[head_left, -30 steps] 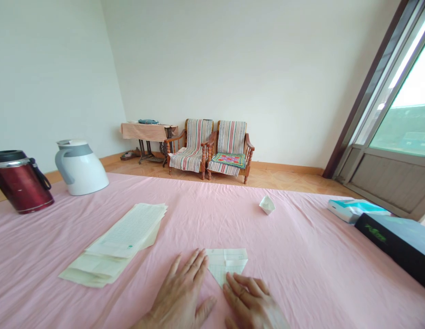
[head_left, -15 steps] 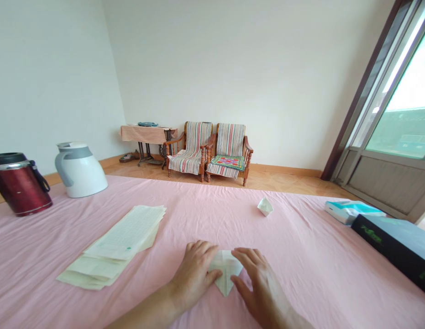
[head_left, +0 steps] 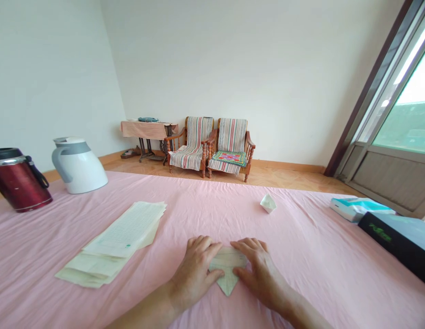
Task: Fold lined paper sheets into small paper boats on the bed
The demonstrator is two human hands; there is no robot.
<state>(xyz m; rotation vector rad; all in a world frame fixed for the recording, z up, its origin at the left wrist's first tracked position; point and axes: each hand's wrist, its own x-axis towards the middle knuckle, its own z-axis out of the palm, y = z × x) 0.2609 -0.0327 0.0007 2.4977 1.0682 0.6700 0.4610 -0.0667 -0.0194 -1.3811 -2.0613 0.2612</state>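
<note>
Your left hand (head_left: 196, 268) and right hand (head_left: 262, 268) touch the paper (head_left: 228, 269) at six o'clock, along its nine and three o'clock edges; I can't tell if they pinch. Probably light, easily creased: grip edges gently.

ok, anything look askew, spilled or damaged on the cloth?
Only minor things: the paper stack left of the folded paper is uneven, lower sheets sticking out, and the pink cloth is wrinkled. The red flask seems to lean, possibly wide-lens distortion. No spill or damage visible.
</note>
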